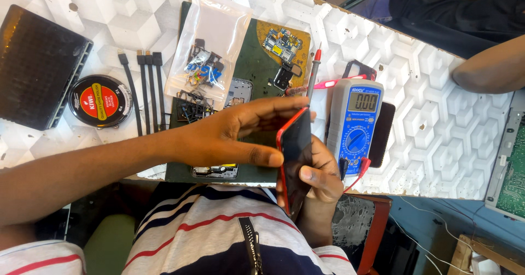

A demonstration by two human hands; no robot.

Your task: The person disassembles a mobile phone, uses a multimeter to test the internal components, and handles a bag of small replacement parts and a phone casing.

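Grip: a red-edged phone is pinched on edge between both hands, dark screen turned toward the left. Left hand is laid across it from the left, thumb pressed to the red rim, fingers stretched along the top. Right hand is cupped behind and under it, fingers curled onto the right edge. The phone is held just above the near edge of the bench, over a striped shirt

All else placed relative to the phone:
- green work mat lying behind it, partly hidden by the left hand
- clear bag of small parts set on the mat, up and to the left
- bare circuit board seen straight behind, at the mat's far corner
- blue and grey multimeter standing just to the right, its red probe rising behind the fingertips
- four black cables laid side by side, further left
- round black and red tin beyond the cables
- black box farthest left
- another person's bare arm rested on the bench, well to the right and behind
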